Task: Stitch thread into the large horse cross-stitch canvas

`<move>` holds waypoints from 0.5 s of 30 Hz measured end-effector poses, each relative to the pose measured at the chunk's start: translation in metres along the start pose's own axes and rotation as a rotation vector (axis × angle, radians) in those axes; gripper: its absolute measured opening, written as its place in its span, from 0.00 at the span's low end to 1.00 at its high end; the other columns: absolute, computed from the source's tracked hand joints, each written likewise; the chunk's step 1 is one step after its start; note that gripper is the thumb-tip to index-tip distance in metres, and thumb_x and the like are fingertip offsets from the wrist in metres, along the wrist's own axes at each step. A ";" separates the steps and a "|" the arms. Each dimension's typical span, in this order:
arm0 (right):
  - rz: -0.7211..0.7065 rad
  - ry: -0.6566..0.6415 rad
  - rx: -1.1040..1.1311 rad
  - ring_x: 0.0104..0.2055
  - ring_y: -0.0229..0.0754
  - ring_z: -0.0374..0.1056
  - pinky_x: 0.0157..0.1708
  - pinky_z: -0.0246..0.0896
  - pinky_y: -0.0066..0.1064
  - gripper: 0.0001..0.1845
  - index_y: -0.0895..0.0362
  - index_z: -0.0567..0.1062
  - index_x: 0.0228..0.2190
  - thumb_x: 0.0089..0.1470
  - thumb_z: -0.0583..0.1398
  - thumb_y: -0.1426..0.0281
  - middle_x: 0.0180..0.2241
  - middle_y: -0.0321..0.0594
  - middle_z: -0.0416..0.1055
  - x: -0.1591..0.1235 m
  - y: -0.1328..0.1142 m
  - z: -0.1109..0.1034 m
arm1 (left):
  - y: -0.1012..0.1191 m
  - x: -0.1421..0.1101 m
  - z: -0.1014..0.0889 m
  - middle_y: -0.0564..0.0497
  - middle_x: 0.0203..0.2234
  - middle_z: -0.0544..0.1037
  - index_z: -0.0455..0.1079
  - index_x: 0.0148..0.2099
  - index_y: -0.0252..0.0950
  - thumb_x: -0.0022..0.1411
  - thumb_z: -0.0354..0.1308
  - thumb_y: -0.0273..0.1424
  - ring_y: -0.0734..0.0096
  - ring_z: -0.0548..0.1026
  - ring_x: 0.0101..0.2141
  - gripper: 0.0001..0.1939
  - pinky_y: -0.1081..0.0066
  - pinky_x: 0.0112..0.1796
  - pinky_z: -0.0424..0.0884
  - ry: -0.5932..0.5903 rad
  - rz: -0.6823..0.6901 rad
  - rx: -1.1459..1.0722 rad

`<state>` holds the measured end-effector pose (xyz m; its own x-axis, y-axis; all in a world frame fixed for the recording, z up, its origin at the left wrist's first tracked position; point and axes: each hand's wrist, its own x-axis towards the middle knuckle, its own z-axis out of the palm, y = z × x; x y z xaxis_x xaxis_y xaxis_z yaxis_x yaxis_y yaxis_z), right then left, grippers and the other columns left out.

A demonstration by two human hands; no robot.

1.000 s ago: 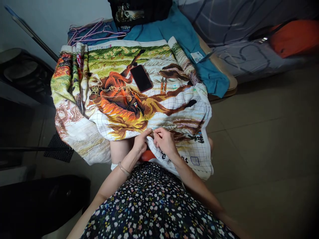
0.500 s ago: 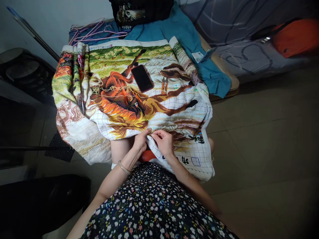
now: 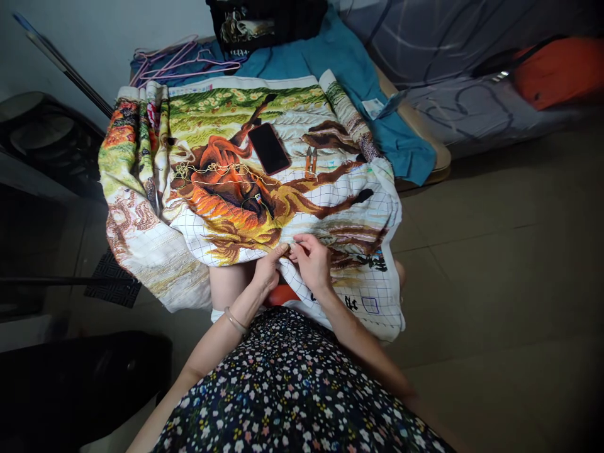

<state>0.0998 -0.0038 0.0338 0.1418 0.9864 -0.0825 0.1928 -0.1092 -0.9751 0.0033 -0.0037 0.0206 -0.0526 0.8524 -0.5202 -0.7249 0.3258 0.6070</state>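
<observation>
White gridded canvas [image 3: 302, 223], thick with orange, brown and green stitching, lay across the seated person's legs [image 3: 227, 284], its near edge gathered at both hands. The left hand [image 3: 268, 267] gripped that edge, thumb on top, the other fingers mostly hidden. Half a second earlier the right hand [image 3: 313, 263] had its fingertips drawn in beside the left thumb; by now it had lifted slightly and its fingers had loosened, close to the same fold. From where I stood, I couldn't tell whether it pinched anything fine. I judged it a small change of hold within the handwork, since the left had kept its place. Beyond them, the phone [image 3: 269, 149], orange-handled snips [image 3: 311, 165] and loose yellow thread [image 3: 182, 170] lay unmoved on the canvas.
</observation>
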 end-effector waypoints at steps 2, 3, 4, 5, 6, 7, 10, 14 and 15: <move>-0.025 -0.046 -0.059 0.22 0.37 0.70 0.24 0.65 0.28 0.08 0.56 0.71 0.31 0.53 0.58 0.64 0.24 0.37 0.73 0.006 -0.006 -0.003 | -0.001 0.000 -0.001 0.50 0.26 0.79 0.75 0.29 0.33 0.36 0.73 0.31 0.69 0.75 0.32 0.15 0.65 0.47 0.66 0.001 0.003 0.002; -0.032 -0.043 -0.045 0.20 0.36 0.69 0.22 0.64 0.27 0.08 0.56 0.70 0.30 0.54 0.58 0.64 0.23 0.36 0.73 0.009 -0.011 -0.008 | -0.001 0.000 -0.002 0.49 0.27 0.79 0.75 0.30 0.32 0.36 0.73 0.31 0.67 0.76 0.34 0.16 0.64 0.48 0.66 0.007 0.008 -0.002; -0.042 -0.015 0.013 0.19 0.35 0.68 0.20 0.62 0.26 0.08 0.55 0.69 0.30 0.54 0.58 0.63 0.24 0.36 0.73 0.013 -0.017 -0.017 | -0.001 0.000 -0.002 0.48 0.28 0.80 0.75 0.32 0.32 0.36 0.73 0.31 0.65 0.77 0.36 0.18 0.63 0.50 0.66 0.016 0.016 -0.009; -0.060 0.033 0.112 0.18 0.35 0.67 0.17 0.60 0.26 0.08 0.55 0.68 0.31 0.54 0.58 0.63 0.26 0.36 0.74 0.017 -0.024 -0.030 | -0.001 0.001 -0.002 0.48 0.30 0.80 0.75 0.34 0.32 0.36 0.73 0.30 0.64 0.77 0.39 0.19 0.63 0.52 0.65 0.025 0.023 -0.018; -0.094 0.109 0.238 0.17 0.34 0.66 0.16 0.59 0.26 0.08 0.54 0.68 0.31 0.54 0.58 0.62 0.28 0.35 0.75 0.021 -0.033 -0.047 | -0.001 0.001 -0.003 0.47 0.32 0.81 0.75 0.35 0.32 0.36 0.73 0.29 0.62 0.77 0.42 0.20 0.62 0.53 0.64 0.031 0.029 -0.026; -0.142 0.189 0.386 0.17 0.34 0.66 0.15 0.59 0.26 0.07 0.53 0.67 0.31 0.54 0.59 0.63 0.28 0.34 0.75 0.025 -0.043 -0.068 | -0.001 0.001 -0.003 0.47 0.33 0.81 0.75 0.37 0.32 0.35 0.74 0.28 0.62 0.77 0.44 0.22 0.61 0.54 0.64 0.033 0.033 -0.033; -0.379 0.417 0.717 0.20 0.34 0.65 0.27 0.70 0.28 0.07 0.50 0.69 0.24 0.53 0.60 0.69 0.21 0.28 0.69 0.031 -0.072 -0.137 | -0.001 0.001 -0.003 0.47 0.34 0.81 0.75 0.38 0.33 0.36 0.73 0.27 0.61 0.77 0.45 0.23 0.61 0.55 0.64 0.017 0.036 -0.036; -0.518 0.557 0.645 0.19 0.31 0.61 0.46 0.71 0.34 0.11 0.46 0.71 0.24 0.58 0.60 0.69 0.21 0.24 0.66 0.028 -0.083 -0.168 | -0.001 0.000 -0.001 0.48 0.32 0.81 0.75 0.38 0.33 0.35 0.73 0.27 0.61 0.77 0.45 0.23 0.61 0.54 0.64 0.021 0.046 -0.038; -0.494 0.517 0.592 0.17 0.31 0.57 0.42 0.72 0.34 0.09 0.47 0.70 0.25 0.56 0.61 0.69 0.18 0.24 0.63 0.026 -0.077 -0.159 | -0.001 0.000 0.000 0.48 0.32 0.81 0.75 0.38 0.33 0.35 0.73 0.27 0.61 0.77 0.44 0.23 0.61 0.54 0.64 0.026 0.047 -0.037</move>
<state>0.2431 0.0106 0.1398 0.6182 0.7119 0.3332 -0.1602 0.5291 -0.8333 0.0042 -0.0044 0.0199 -0.1050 0.8552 -0.5075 -0.7462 0.2696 0.6087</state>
